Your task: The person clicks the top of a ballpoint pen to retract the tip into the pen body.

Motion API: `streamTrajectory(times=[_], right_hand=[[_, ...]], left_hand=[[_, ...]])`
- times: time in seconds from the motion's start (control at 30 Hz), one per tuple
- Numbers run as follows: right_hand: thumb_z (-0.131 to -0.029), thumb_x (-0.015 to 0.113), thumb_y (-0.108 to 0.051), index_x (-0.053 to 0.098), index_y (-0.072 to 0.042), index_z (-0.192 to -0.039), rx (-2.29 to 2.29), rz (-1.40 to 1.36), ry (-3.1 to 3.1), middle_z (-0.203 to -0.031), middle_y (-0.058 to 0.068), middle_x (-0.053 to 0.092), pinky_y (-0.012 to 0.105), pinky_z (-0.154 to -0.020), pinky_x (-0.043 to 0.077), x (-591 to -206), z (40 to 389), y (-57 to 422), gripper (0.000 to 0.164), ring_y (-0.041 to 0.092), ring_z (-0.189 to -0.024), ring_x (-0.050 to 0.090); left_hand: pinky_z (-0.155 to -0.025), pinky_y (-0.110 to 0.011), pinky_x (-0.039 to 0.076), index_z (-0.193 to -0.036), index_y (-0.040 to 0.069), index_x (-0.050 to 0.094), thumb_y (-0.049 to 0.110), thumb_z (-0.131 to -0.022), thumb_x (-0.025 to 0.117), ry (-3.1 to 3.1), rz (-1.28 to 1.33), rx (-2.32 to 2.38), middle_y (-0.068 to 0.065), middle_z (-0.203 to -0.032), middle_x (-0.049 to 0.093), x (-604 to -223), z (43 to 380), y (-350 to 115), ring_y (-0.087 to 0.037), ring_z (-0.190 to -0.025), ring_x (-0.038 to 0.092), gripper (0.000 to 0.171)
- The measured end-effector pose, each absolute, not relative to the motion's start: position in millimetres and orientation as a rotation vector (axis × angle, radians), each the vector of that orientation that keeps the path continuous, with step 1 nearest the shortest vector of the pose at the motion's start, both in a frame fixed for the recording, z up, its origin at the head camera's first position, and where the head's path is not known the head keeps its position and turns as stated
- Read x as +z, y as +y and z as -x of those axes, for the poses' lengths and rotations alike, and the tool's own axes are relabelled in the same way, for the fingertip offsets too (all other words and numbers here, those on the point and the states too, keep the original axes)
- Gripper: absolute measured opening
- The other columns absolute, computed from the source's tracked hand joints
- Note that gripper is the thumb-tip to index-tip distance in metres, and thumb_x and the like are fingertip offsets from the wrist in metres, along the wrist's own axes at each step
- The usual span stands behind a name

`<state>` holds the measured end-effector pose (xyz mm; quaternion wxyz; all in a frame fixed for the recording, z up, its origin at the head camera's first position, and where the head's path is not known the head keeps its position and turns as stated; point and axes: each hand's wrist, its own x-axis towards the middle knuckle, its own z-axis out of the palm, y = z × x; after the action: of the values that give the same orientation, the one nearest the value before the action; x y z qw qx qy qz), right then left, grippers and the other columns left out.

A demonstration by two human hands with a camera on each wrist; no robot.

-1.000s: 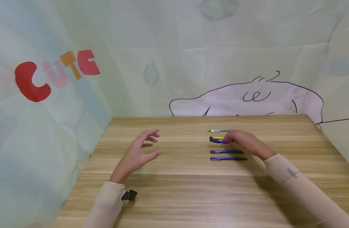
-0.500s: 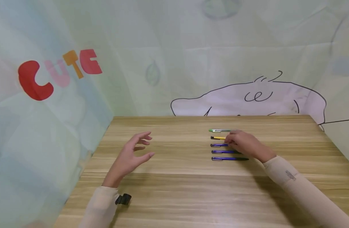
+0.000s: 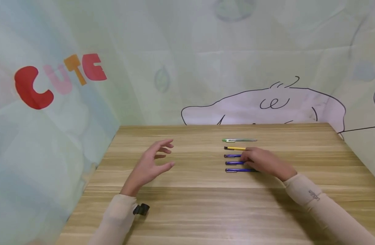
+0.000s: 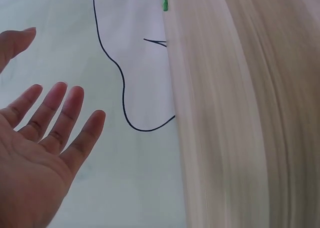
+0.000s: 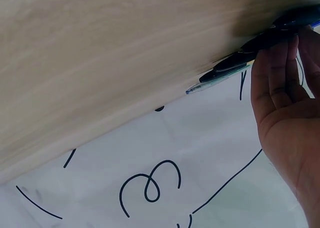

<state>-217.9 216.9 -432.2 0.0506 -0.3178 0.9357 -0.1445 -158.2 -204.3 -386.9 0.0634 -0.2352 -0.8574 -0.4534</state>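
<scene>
Several pens lie in a column on the wooden table, roughly parallel. Farthest back is a clear pen with a green end [image 3: 239,140], then a yellow pen [image 3: 235,148] with a black end. Three blue pens follow: the upper blue pen [image 3: 232,156], the middle blue pen [image 3: 234,163] and the nearest blue pen [image 3: 240,170]. My right hand [image 3: 264,163] pinches the middle blue pen with thumb and fingertips, covering the right parts of the neighbouring pens. My left hand [image 3: 149,166] hovers to the left, fingers spread and relaxed, with nothing in it.
The wooden table [image 3: 187,207] ends at a patterned cloth backdrop [image 3: 144,85] behind and on the left. A black strap piece [image 3: 141,209] sits on the left wrist.
The right hand set the upper blue pen down below the yellow one, let go, and moved nearer to the middle blue pen. The left hand shifted left, then back.
</scene>
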Motion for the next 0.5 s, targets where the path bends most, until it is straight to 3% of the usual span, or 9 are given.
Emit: streamTrajectory(times=[0.5], right_hand=[[-0.095, 0.07, -0.005, 0.075, -0.011, -0.108, -0.522, 1.007, 2.875, -0.099, -0.003, 0.062, 0.028, -0.07, 0.053, -419, 205, 222, 0.016, 0.008, -0.081, 0.056]], left_hand=[[-0.1, -0.052, 0.053, -0.148, 0.02, 0.049, 0.013, -0.085, 0.084, -2.533, 0.827, -1.494, -0.004, -0.133, 0.059, -382, 174, -164, -0.03, -0.118, 0.06, 0.072]])
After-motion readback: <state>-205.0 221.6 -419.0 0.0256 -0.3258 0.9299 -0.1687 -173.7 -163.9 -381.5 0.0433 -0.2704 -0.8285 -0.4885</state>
